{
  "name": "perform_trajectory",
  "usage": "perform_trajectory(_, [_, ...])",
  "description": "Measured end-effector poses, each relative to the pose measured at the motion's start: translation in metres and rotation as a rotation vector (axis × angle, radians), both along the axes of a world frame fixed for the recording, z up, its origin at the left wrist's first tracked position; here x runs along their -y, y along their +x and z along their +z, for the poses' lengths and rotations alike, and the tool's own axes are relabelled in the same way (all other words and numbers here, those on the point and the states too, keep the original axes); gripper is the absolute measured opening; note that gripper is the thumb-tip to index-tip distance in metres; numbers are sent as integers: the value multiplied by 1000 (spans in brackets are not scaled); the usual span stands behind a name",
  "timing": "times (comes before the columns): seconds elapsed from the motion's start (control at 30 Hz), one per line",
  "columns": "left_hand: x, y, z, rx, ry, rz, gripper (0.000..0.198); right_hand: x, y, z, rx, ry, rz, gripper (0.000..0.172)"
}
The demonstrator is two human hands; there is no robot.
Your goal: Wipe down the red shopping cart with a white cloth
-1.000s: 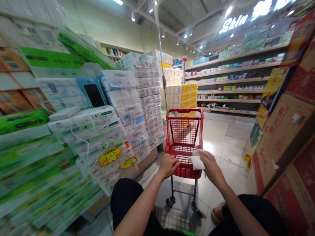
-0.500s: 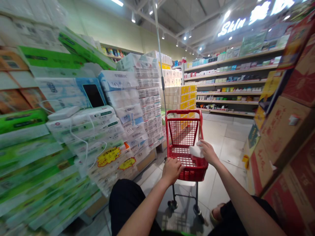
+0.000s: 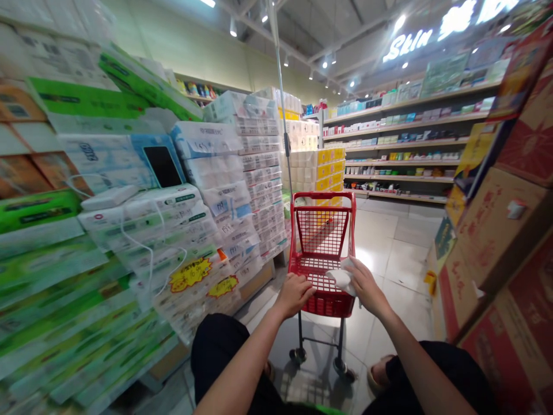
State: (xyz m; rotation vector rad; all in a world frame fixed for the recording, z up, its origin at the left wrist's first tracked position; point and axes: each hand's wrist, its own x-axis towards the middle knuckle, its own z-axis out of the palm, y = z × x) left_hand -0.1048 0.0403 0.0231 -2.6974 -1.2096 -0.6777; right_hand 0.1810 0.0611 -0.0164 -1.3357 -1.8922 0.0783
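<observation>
Head view: my left hand (image 3: 295, 294) grips the near rim of the small red shopping cart (image 3: 322, 230); my right hand (image 3: 362, 284) presses a crumpled white cloth (image 3: 341, 278) (held closed) against the cart's right side.

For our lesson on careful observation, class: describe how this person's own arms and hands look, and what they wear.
The left arm and the right arm are bare as far as the picture shows: no sleeves appear. The left hand and the right hand wear no gloves, and no watch, bracelet or ring can be seen.
</observation>
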Motion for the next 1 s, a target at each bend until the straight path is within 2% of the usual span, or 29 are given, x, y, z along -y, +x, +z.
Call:
perform_trajectory(0.2, [18, 4, 0, 16, -22, -38, 33, -65, 20, 15, -43, 3, -58, 43])
perform_trajectory(0.33, [25, 8, -3, 18, 14, 9, 33, -84, 26, 18, -63, 4, -66, 44])
perform_trajectory(0.43, [23, 11, -6, 13, 41, 45, 35, -72, 26, 11, -70, 5, -61, 46])
perform_trajectory(0.57, [17, 16, -10, -4, 62, 66, 36, -30, 23, -6, -93, 19, -1, 46])
perform_trajectory(0.67, [11, 23, -11, -7, 73, 73, 36, 2, 19, -12, -95, 30, -7, 46])
perform_trajectory(0.83, [2, 40, -16, 20, 77, 83, 35, 33, 7, -9, -28, 52, -115, 45])
perform_trajectory(1.0, [-3, 54, -22, 67, 62, 73, 33, 41, -10, -2, 116, 79, -201, 43])
